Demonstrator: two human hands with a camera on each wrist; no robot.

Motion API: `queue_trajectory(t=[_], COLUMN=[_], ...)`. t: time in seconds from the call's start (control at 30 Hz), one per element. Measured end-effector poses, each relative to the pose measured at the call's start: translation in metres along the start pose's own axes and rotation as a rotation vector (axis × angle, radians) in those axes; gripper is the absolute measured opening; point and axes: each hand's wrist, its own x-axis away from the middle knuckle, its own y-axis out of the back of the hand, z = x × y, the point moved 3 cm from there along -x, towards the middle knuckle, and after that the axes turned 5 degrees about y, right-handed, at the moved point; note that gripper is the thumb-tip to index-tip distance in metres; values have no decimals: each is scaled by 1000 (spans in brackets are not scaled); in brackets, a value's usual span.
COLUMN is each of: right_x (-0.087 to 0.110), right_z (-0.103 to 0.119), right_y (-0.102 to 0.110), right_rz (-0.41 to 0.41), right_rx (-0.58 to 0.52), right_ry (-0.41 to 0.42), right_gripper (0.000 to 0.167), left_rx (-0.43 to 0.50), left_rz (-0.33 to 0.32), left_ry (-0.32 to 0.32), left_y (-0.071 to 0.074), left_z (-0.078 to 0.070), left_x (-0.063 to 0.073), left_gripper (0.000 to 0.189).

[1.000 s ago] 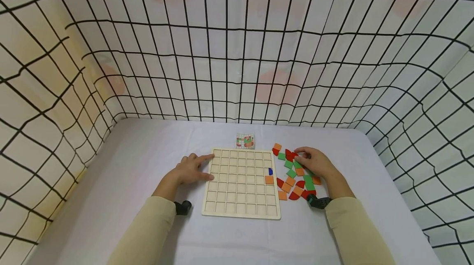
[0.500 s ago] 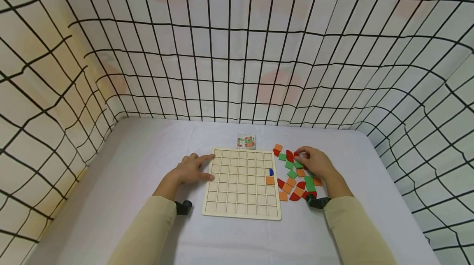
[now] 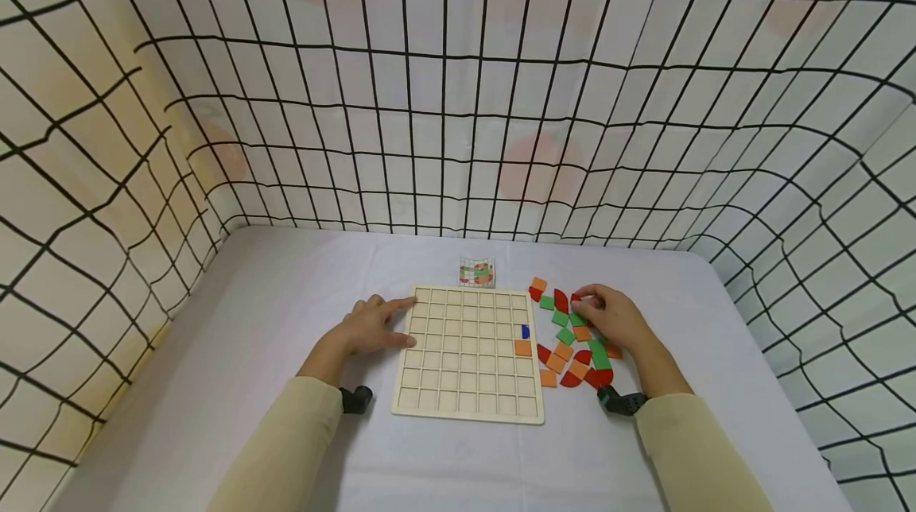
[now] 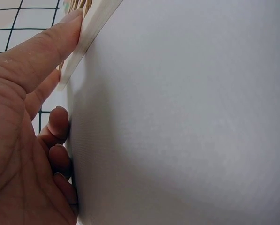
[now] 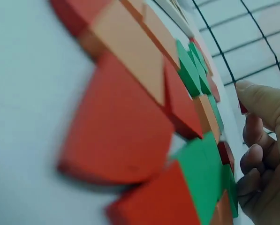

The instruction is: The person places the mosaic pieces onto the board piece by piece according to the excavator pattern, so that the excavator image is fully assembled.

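Observation:
A pale wooden grid board [image 3: 458,377] lies flat on the table. My left hand [image 3: 368,327] is at its left side, with the thumb and forefinger stretched out and touching the edge. In the left wrist view the thumb [image 4: 46,49] lies on the board's rim [image 4: 90,40]. My right hand [image 3: 608,315] is over the far part of the loose tiles, pinching a red tile [image 5: 241,101] between thumb and fingers; only a piece of that tile shows. An orange square tile [image 3: 523,347] and a small blue piece [image 3: 525,331] sit in the board's right column.
Loose red, orange and green tiles [image 3: 566,335] are scattered right of the board, some touching or overlapping. A small printed pattern card [image 3: 476,272] stands behind the board. Black grid netting [image 3: 444,138] rises behind and beside the white table [image 3: 286,257].
My right hand has pulled a red tile slightly right, apart from the red tile beside it. My left hand stays at the board's edge.

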Motion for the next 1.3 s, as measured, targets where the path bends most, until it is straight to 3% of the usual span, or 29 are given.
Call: queue_trajectory(t=[0.3, 0.67, 0.83, 1.03, 1.3], right_x=[27, 58, 66, 69, 70], right_z=[30, 64, 72, 77, 78], right_y=[-8, -32, -47, -58, -61], right_rz=[13, 142, 190, 177, 171], right_rx=[-26, -36, -18, 41, 60], right_ry=[68, 185, 226, 277, 275], right_gripper=[37, 22, 17, 14, 18], left_rx=[2, -2, 8, 8, 11], left_rz=[0, -8, -3, -5, -9], left_ry=[4, 6, 6, 2, 12], left_y=[-1, -2, -2, -3, -3], left_z=[1, 1, 1, 1, 1], left_x=[-1, -2, -2, -2, -3], left_gripper=[82, 82, 82, 83, 82])
